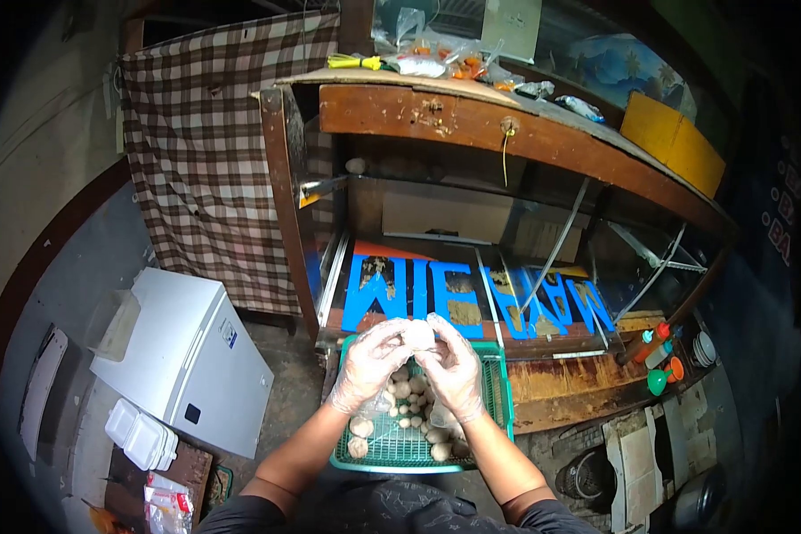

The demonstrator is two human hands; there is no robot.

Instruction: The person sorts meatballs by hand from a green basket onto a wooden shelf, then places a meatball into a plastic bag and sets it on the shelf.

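Note:
Both my hands wear clear plastic gloves and meet above a green plastic basket [505, 396]. Between their fingertips is a large pale meatball [418, 335]. My left hand [370, 367] closes on its left side, and my right hand [455, 369] on its right side. Below lie several meatballs [403, 390] of different sizes on the basket's mesh floor; a larger meatball [358, 447] rests at its front left. My wrists and gloves hide part of the basket's contents.
Behind the basket stands a wooden cart [400, 101] with blue lettering and bagged goods on top. A white freezer [182, 343] is at left, with foam boxes [141, 434] before it. Sauce bottles [650, 343] and stacked plates [704, 349] are at right.

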